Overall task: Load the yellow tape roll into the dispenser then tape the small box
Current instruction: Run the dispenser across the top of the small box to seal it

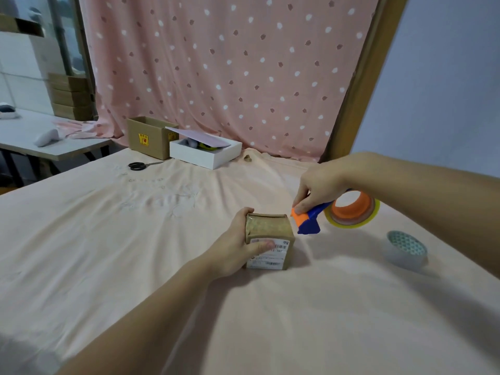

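So the left hand (238, 243) is clamped around the small box (268, 240) near the middle of the peach-covered table (135, 239), fingers over its far left edge and thumb pressed on the white label on the near face. The right hand (318, 190) is closed around the blue and orange dispenser (308, 220) just right of the box, its nose at the box's top right corner, and the yellow tape roll (351, 209) sits on the dispenser's orange hub. A patterned tape roll (405, 249) lies off to the right, and there's scissors (139, 165), a cardboard box (147, 138) and a white box (205, 152) at the far side.
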Motion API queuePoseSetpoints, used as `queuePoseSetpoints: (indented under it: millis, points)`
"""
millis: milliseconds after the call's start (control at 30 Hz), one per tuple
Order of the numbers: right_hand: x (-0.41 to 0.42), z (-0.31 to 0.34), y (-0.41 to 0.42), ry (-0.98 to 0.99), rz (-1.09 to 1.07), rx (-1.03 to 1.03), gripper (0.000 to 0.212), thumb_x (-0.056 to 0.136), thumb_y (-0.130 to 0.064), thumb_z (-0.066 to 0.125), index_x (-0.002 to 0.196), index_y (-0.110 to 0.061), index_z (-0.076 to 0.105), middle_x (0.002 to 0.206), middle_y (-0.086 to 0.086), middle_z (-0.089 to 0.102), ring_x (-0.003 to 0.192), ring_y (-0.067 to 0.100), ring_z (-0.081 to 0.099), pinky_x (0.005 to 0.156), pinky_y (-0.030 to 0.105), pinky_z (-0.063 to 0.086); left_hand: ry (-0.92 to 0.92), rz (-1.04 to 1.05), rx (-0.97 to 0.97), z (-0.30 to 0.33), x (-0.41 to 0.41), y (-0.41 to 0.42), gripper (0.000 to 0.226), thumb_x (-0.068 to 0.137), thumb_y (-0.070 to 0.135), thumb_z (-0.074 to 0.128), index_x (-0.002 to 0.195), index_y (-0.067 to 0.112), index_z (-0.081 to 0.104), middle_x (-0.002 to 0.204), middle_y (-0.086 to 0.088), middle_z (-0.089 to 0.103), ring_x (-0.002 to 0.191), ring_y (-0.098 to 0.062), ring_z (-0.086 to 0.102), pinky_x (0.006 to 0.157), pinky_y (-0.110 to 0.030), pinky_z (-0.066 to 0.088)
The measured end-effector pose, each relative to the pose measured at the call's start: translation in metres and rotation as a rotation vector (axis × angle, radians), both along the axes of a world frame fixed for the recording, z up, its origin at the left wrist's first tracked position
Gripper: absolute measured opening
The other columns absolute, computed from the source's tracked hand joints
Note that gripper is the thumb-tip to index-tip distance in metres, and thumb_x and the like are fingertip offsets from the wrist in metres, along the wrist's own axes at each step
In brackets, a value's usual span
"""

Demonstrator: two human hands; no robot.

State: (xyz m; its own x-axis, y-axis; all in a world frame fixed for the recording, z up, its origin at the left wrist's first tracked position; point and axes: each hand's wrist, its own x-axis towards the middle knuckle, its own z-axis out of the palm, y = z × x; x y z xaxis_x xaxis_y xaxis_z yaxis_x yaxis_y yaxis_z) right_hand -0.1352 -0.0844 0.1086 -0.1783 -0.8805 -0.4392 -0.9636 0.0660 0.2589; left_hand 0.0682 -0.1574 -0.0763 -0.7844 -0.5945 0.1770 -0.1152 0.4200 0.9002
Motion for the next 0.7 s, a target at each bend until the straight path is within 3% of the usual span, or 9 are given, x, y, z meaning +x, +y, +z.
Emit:
queuePoseSetpoints:
  millis: [267,400,567,700]
  points:
    - [-0.025,-0.028,0.020,-0.185,-0.030,-0.122,0.037,0.101,-0.058,0.054,0.131,-0.043,0.071,0.097,-0.017,0.073,0.083,0.008,0.061,0.078,0.029,0.048,0.073,-0.017,0.073,-0.009,-0.006,0.007,0.106,0.076,0.059,0.073,0.154,0.040,0.004,0.136,0.013,0.058,0.125,-0.002,0.056,0.110,-0.034,0.042]
    - [-0.025,-0.028,0.020,-0.185,-0.033,-0.117,0.038,0.102,-0.057,0.054,0.133,-0.041,0.071,0.094,-0.018,0.069,0.082,0.007,0.059,0.076,0.028,0.046,0.075,-0.054,0.111,-0.010,-0.007,0.007,0.098,0.087,0.042,0.072,0.154,0.030,0.002,0.132,0.016,0.060,0.122,0.007,0.056,0.105,-0.027,0.042]
    - [-0.021,-0.026,0.024,-0.167,-0.040,-0.083,0.038,0.102,-0.056,0.054,0.132,-0.039,0.071,0.101,-0.013,0.072,0.084,0.009,0.061,0.080,0.030,0.050,0.067,-0.045,0.090,-0.012,-0.007,0.007,0.095,0.080,0.052,0.074,0.149,0.038,0.011,0.131,0.012,0.063,0.124,-0.003,0.058,0.109,-0.036,0.044]
    - [-0.015,-0.025,0.015,-0.102,-0.034,-0.017,0.039,0.102,-0.055,0.056,0.133,-0.037,0.070,0.110,-0.007,0.074,0.088,0.012,0.061,0.076,0.028,0.048,0.071,-0.042,0.080,-0.010,-0.006,0.009,0.087,0.081,0.049,0.074,0.145,0.036,0.016,0.126,0.014,0.064,0.119,0.000,0.060,0.103,-0.032,0.046]
